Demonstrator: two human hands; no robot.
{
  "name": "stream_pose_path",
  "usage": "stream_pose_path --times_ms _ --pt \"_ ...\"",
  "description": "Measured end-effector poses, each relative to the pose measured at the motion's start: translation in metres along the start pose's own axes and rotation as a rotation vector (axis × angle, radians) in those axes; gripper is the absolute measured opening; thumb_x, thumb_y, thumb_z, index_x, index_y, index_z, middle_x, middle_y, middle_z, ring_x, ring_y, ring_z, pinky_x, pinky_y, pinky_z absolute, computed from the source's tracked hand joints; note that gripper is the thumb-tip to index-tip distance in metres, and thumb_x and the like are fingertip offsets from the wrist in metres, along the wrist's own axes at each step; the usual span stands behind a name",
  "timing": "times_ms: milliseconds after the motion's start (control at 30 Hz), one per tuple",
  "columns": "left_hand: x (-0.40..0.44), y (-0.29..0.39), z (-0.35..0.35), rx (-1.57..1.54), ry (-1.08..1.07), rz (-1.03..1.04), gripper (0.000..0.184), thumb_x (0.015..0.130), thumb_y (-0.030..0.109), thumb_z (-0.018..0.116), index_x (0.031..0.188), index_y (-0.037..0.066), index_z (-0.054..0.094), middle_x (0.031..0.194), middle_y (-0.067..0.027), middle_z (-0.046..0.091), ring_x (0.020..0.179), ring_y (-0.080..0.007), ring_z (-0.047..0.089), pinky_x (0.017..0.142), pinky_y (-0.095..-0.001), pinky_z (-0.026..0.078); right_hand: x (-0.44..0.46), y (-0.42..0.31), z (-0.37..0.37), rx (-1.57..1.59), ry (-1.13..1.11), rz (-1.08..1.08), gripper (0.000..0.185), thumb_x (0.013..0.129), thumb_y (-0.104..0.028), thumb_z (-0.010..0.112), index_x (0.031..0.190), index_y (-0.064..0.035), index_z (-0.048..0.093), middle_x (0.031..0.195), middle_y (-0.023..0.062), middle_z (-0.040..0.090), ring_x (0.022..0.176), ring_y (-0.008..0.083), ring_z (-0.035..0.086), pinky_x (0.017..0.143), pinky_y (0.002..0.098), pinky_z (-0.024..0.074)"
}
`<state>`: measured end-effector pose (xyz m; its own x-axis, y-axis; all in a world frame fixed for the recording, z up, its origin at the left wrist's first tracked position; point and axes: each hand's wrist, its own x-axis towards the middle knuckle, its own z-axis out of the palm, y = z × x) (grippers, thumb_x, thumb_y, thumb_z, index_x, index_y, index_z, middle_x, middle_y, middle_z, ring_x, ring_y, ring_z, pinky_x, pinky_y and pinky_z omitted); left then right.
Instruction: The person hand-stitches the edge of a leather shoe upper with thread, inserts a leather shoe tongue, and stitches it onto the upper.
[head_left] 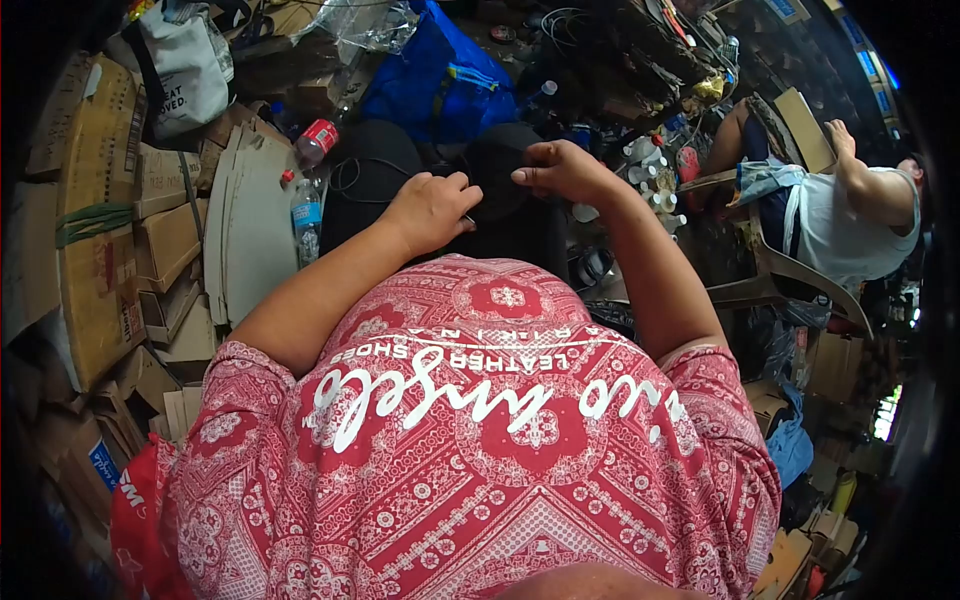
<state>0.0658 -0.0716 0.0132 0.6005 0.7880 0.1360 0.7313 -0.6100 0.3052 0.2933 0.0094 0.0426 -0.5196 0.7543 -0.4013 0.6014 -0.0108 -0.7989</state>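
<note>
My left hand (435, 212) is closed above my lap, with its fingers curled inward. Something small and dark seems to be at its fingertips, too small to name. A thin black cord (345, 183) loops over my left knee and runs toward this hand. To the right, my right hand (570, 172) has thumb and fingers drawn together over my right knee. What it holds, if anything, is lost against the dark trousers (515, 240). A gap separates the two hands.
A blue bag (440, 75) lies beyond my knees. Bottles (308, 215) and stacked cardboard (105, 220) are at the left. White cups or bottles (655, 175) lie at the right, near another person (855, 225) seated holding cardboard (805, 130).
</note>
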Motion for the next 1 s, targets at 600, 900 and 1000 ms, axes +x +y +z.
stream_pose_path --times_ms 600,900,1000 --pt "0.063 -0.019 -0.001 -0.638 0.025 -0.089 0.024 0.081 0.019 0.068 0.099 0.005 0.063 0.096 -0.0098 0.059 0.092 -0.0247 0.059 0.082 -0.0326 0.046 -0.041 -0.019 0.015 0.199 -0.010 0.112 0.028 0.090 -0.029 0.060 0.077 -0.0047 0.061 0.064 -0.0051 0.049 0.061 0.0038 0.043 0.055 0.0227 0.0342" --pt "0.082 -0.029 0.002 -0.965 -0.232 -0.085 0.022 0.077 0.016 0.072 0.089 0.004 0.059 0.084 -0.0029 0.057 0.082 -0.0133 0.054 0.081 -0.0276 0.044 -0.060 -0.032 0.010 -0.060 -0.069 0.092 0.025 0.089 -0.022 0.059 0.076 -0.0007 0.057 0.063 -0.0059 0.046 0.059 0.0041 0.039 0.052 0.0259 0.0348" --pt "0.083 -0.025 -0.005 -0.932 -0.301 -0.096 0.021 0.076 0.014 0.073 0.088 0.004 0.059 0.080 -0.0004 0.058 0.081 -0.0103 0.053 0.079 -0.0264 0.044 -0.069 -0.018 0.015 0.001 -0.043 0.099 0.026 0.088 -0.021 0.059 0.072 -0.0010 0.054 0.061 -0.0060 0.043 0.058 0.0043 0.037 0.050 0.0251 0.0328"
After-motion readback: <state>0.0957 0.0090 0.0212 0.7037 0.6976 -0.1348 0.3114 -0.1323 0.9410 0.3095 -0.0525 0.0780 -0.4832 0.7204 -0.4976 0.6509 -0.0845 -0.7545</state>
